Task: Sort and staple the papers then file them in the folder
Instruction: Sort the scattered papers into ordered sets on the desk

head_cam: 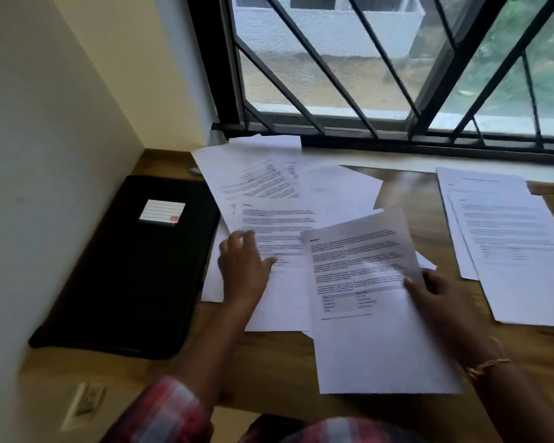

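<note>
One sheet (375, 302) is pinched at its right edge by your right hand (442, 295), thumb on top; your left hand (243, 266) rests flat, fingers (237, 243) straight, on the loose papers (269, 193) mid-worktop (269, 362). Expect it light and floppy (slippery too), so grip near an edge's middle.

A brown wooden tabletop (279, 362) holds a black folder (131, 276), loose papers (288, 187) and a paper stack (506, 238).

You look through one head-worn camera, wide-angle, pitched forward and down from close above the wooden desk (285, 362), facing the barred window (365, 75), wall (45, 123) at your left
</note>
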{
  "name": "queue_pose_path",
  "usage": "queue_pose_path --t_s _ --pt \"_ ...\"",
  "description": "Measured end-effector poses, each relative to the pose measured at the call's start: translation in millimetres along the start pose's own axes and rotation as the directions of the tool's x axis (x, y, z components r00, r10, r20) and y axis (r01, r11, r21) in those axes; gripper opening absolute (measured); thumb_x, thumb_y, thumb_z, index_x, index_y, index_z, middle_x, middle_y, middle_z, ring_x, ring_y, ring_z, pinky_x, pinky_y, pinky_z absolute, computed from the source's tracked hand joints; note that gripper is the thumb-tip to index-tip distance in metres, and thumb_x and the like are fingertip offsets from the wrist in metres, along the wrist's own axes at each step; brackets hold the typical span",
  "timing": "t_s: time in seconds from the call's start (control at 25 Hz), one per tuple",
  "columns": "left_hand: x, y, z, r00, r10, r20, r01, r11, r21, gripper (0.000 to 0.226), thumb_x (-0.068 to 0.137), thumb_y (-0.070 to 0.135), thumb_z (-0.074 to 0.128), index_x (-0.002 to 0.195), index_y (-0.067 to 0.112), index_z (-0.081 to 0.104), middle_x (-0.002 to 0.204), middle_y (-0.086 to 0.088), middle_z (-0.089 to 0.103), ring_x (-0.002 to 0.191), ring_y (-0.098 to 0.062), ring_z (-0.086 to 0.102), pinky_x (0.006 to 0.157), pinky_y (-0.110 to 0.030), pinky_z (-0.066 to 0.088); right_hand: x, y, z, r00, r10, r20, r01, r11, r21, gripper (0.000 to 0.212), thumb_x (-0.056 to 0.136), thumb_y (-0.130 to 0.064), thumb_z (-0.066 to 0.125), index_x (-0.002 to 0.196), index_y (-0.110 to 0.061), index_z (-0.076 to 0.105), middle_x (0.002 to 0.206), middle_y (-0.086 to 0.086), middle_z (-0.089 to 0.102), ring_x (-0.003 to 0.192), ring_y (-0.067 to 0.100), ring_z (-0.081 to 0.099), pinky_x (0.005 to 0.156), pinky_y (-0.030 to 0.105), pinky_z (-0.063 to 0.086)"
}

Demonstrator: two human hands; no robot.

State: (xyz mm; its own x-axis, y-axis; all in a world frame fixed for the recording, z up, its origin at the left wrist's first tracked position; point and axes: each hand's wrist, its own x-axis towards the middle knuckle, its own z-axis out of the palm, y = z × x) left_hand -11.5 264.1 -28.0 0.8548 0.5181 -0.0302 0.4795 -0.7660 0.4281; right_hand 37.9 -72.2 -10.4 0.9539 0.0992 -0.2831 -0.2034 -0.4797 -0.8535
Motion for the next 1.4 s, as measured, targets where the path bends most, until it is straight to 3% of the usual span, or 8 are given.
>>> queue_pose_path --t_s 0.12,0.36,0.48,0.56,0.72,1.0,1.28,1.4 --pt "-14.9 -27.2 -3.5 0.971 -0.225 0.081 0.217 0.971 0.101 0.075 0.080 0.051 0.079 0.133 0.009 0.048 0.143 -0.013 0.045 0.131 -0.033 0.039 0.104 -0.041 0.038 8.4 -1.9 14.8 1.000 0.022 -0.001 -0.022 0.999 0.026 0.010 0.099 -0.018 0.065 0.104 -0.020 0.074 0.100 -0.001 0.079 0.088 0.020 0.075 0.076 0.040 0.059" --pt "-7.2 -29.9 -3.6 0.954 -0.278 0.114 0.282 0.959 -0.021 0.075 0.076 0.044 0.085 0.133 0.013 0.048 0.137 -0.008 0.052 0.129 -0.030 0.043 0.100 -0.041 0.043 16.7 -23.3 37.8 1.000 0.029 -0.007 -0.029 1.000 0.003 0.011 0.098 -0.017 0.065 0.105 -0.022 0.073 0.094 -0.010 0.075 0.085 0.013 0.071 0.073 0.032 0.054" --pt "-6.5 -40.4 -1.5 0.960 -0.258 0.107 0.278 0.917 -0.286 0.046 0.085 0.027 0.080 0.124 0.015 0.058 0.124 -0.003 0.065 0.117 -0.025 0.059 0.090 -0.036 0.054 19.3 -32.4 44.7 0.999 0.039 -0.006 -0.039 0.999 0.016 0.012 0.099 -0.018 0.064 0.107 -0.020 0.072 0.094 -0.010 0.074 0.086 0.013 0.071 0.070 0.029 0.051" --pt "-8.8 -43.6 -7.1 0.957 -0.252 0.141 0.289 0.822 -0.491 0.022 0.096 0.018 0.069 0.117 0.015 0.065 0.114 -0.001 0.071 0.107 -0.021 0.068 0.078 -0.026 0.056 19.8 -38.0 46.9 0.998 0.060 -0.005 -0.060 0.996 0.068 0.013 0.099 -0.018 0.064 0.109 -0.018 0.072 0.094 -0.010 0.075 0.081 0.011 0.071 0.066 0.027 0.051" --pt "-8.5 -44.2 -20.4 0.915 -0.263 0.305 0.399 0.482 -0.780 0.010 0.100 0.020 0.063 0.108 0.025 0.067 0.107 0.000 0.075 0.097 -0.019 0.074 0.080 -0.036 0.061 19.1 -51.1 47.4 0.998 0.062 0.004 -0.061 0.978 0.198 0.011 0.101 -0.018 0.063 0.105 -0.021 0.072 0.086 -0.010 0.079 0.071 0.005 0.073 0.054 0.016 0.053" --pt "-24.7 -24.4 -28.5 0.860 -0.080 0.505 0.511 0.138 -0.848 0.027 0.101 0.024 0.060 0.125 0.012 0.064 0.117 -0.014 0.074 0.106 -0.037 0.071 0.092 -0.055 0.057 29.3 -53.3 55.4 0.996 0.067 0.056 -0.083 0.933 0.350 0.023 0.099 -0.024 0.065 0.121 -0.018 0.071 0.113 0.001 0.077 0.103 0.025 0.074 0.092 0.046 0.056" --pt "-48.5 2.7 -10.3 0.793 0.099 0.601 0.549 0.311 -0.776 0.023 0.106 0.022 0.051 0.121 0.024 0.069 0.117 -0.003 0.074 0.108 -0.027 0.071 0.094 -0.047 0.058 29.9 -36.4 39.6 0.974 0.180 0.137 -0.220 0.895 0.388 0.033 0.098 -0.015 0.064 0.130 -0.020 0.060 0.110 0.009 0.077 0.100 0.033 0.074 0.090 0.052 0.056" --pt "-33.3 8.2 -8.7 0.878 -0.117 0.465 0.472 0.384 -0.794 0.015 0.103 0.031 0.056 0.109 0.023 0.067 0.100 -0.001 0.074 0.091 -0.024 0.072 0.073 -0.030 0.060 24.6 -32.3 30.9 0.973 0.224 0.059 -0.229 0.899 0.374 0.021 0.102 -0.014 0.058 0.120 -0.016 0.068 0.109 0.007 0.078 0.097 0.032 0.074 0.092 0.051 0.056"
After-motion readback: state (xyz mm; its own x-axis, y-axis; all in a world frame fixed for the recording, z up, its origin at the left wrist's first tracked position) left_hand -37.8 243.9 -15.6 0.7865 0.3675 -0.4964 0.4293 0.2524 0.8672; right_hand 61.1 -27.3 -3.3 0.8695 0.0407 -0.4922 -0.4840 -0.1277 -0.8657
